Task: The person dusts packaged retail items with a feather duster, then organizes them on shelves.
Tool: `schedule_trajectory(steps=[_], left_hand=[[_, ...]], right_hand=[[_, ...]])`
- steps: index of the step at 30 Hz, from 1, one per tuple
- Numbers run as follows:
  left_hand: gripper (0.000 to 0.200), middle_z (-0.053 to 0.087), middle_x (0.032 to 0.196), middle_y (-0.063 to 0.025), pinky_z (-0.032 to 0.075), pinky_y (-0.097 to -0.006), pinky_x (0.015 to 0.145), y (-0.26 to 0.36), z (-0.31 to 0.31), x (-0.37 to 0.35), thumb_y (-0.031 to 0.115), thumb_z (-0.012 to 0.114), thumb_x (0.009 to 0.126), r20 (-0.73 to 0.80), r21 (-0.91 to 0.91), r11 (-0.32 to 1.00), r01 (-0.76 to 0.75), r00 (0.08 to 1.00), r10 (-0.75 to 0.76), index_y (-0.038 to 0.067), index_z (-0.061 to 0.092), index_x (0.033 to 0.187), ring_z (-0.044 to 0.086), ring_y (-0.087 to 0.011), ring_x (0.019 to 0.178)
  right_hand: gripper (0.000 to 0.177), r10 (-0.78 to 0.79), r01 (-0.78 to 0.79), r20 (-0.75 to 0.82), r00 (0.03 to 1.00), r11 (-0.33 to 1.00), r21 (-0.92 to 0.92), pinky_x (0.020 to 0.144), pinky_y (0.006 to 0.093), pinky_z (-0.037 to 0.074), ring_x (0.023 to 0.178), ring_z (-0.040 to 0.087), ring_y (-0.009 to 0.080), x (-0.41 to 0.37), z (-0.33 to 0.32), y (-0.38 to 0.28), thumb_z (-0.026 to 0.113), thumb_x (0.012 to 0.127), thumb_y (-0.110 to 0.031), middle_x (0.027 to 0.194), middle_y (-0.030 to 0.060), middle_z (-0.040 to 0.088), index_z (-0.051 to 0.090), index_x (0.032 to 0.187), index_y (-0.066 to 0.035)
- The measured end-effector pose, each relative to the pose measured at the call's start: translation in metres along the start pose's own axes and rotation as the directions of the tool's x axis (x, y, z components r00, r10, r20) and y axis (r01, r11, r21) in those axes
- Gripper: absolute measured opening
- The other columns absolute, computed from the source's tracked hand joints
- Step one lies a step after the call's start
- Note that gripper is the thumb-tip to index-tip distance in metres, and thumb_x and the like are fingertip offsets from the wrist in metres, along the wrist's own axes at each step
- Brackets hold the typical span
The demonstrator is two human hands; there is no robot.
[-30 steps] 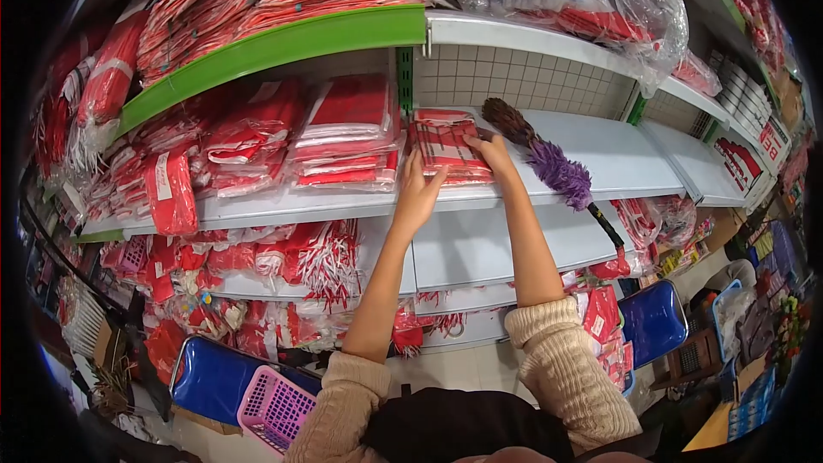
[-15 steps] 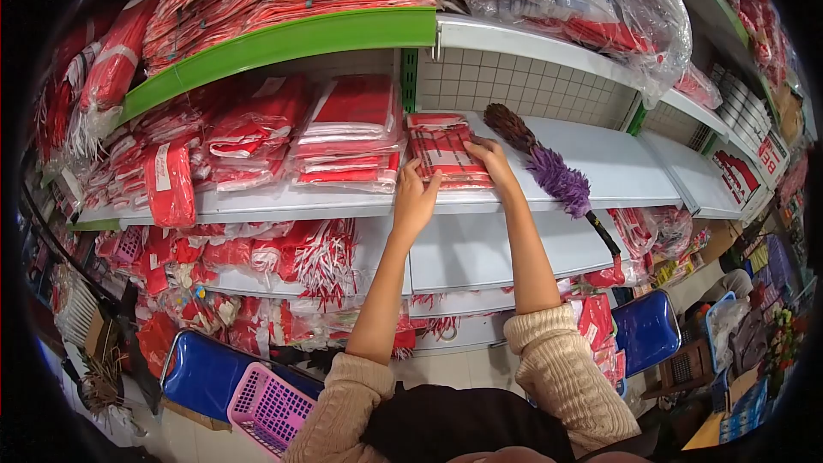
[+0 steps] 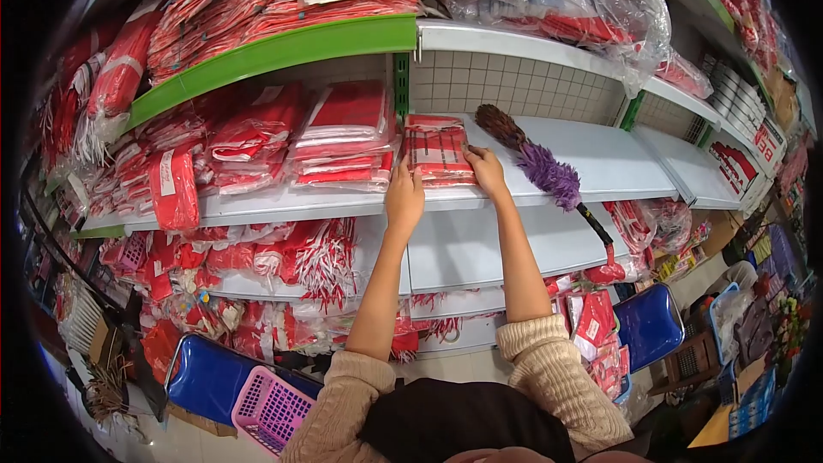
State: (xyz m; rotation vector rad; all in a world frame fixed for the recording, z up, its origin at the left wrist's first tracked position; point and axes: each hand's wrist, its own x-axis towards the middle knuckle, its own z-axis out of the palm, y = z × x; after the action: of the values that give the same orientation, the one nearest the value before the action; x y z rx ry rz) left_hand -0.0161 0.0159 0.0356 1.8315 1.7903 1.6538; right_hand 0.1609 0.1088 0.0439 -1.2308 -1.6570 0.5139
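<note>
At centre frame, a low stack of flat, red, plastic-wrapped packets [image 3: 439, 147] lies on a long white shelf [image 3: 617, 161], between a taller red-and-white plastic-wrapped stack [image 3: 345, 133], left, and a purple-and-brown duster [image 3: 550, 175], right.

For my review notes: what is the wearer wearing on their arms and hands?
Both arms have chunky cream-beige knit sleeves with ribbed texture, bunched up near the elbows, leaving the forearms uncovered. The left hand and right hand are bare, with no gloves.

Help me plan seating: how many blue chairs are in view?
2. One blue chair is at lower left, partly behind the pink basket; the second blue chair is at lower right, beyond the right sleeve. Others may be hidden.
</note>
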Motion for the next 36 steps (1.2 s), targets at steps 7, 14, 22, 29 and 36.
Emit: schedule_trajectory(steps=[7,14,22,29,36], left_hand=[[0.049,0.035,0.136,-0.0175,0.029,-0.0466,0.103,0.021,-0.001,-0.020,0.023,0.057,0.084,-0.169,-0.025,0.983,-0.180,0.970,0.173,0.002,0.042,0.126,0.037,-0.0390,0.123],[0.040,0.044,0.128,-0.0133,0.015,-0.0568,0.107,0.065,0.013,-0.078,0.013,0.059,0.078,-0.149,0.017,0.913,-0.407,0.902,0.405,0.006,0.049,0.116,0.032,-0.0360,0.128],[0.030,0.051,0.118,-0.0125,0.033,-0.0425,0.096,0.139,0.071,-0.138,0.009,0.060,0.078,0.088,-0.465,0.796,-0.387,0.874,0.477,0.003,0.054,0.107,0.047,-0.0313,0.112],[0.023,0.055,0.109,-0.0122,0.042,-0.0374,0.087,0.210,0.131,-0.217,0.006,0.059,0.079,0.228,-0.806,0.526,-0.272,0.678,0.699,0.003,0.057,0.102,0.054,-0.0286,0.101],[0.022,0.056,0.106,-0.0133,0.044,-0.0377,0.084,0.227,0.178,-0.321,0.007,0.058,0.080,0.413,-0.885,0.464,-0.040,0.392,0.822,0.004,0.058,0.102,0.056,-0.0291,0.099]], right_hand=[[0.039,-0.059,0.108,-0.198,0.978,0.963,0.246,0.080,0.0340,0.046,0.088,0.060,0.0288,-0.043,-0.008,-0.017,0.057,0.084,-0.024,0.106,0.0170,0.058,0.056,0.115,0.001],[0.030,-0.287,0.299,-0.259,0.922,0.954,0.008,0.087,0.0360,0.043,0.100,0.054,0.0308,-0.141,-0.036,-0.026,0.058,0.081,-0.007,0.109,0.0164,0.055,0.055,0.109,0.001],[0.029,-0.155,0.106,-0.410,0.899,0.984,-0.141,0.089,0.0371,0.041,0.103,0.053,0.0329,-0.228,-0.136,-0.026,0.056,0.080,-0.004,0.107,0.0163,0.056,0.056,0.108,0.000],[0.024,-0.064,-0.157,-0.689,0.722,0.954,-0.254,0.078,0.0323,0.046,0.088,0.059,0.0268,-0.317,-0.214,0.005,0.055,0.081,-0.001,0.095,0.0156,0.059,0.057,0.105,0.001],[0.026,0.204,-0.519,-0.800,0.564,0.842,-0.151,0.073,0.0355,0.046,0.082,0.059,0.0288,-0.425,-0.243,0.039,0.056,0.080,-0.004,0.091,0.0159,0.059,0.056,0.105,0.001]])
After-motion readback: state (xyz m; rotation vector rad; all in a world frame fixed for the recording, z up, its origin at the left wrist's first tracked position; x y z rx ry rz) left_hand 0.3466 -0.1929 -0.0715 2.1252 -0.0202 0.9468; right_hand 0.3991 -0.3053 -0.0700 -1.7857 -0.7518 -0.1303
